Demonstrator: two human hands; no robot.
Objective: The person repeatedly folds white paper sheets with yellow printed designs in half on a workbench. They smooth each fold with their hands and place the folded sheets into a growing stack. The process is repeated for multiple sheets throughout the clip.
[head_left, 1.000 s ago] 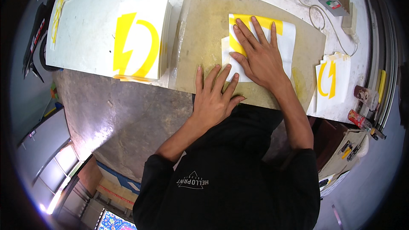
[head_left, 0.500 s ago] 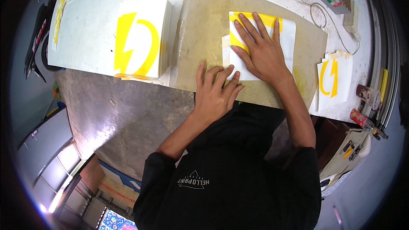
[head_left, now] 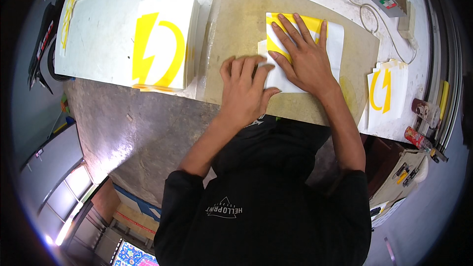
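Note:
A white sheet with yellow print (head_left: 335, 44) lies on a tan board (head_left: 231, 15). On top of it my right hand (head_left: 309, 66) rests flat with its fingers spread. At the sheet's lower left edge is my left hand (head_left: 245, 86), its fingers bent and apart from the thumb. Nothing shows between them, though the undersides of the fingertips are hidden. A pale paper edge (head_left: 261, 47) sticks out from under the sheet's left side, partly covered by the left hand.
Left of the board stands a thick stack of white sheets with yellow print (head_left: 170, 10). A smaller printed pile (head_left: 377, 111) lies at the right, near a drinking cup (head_left: 426, 109) and a red bottle (head_left: 417, 137). A cable (head_left: 382, 22) curls at the back right.
My left hand has moved slightly up, its fingers more bent, beside the sheet's left edge. My right hand stays spread on the sheet, which has shifted very slightly to the right.

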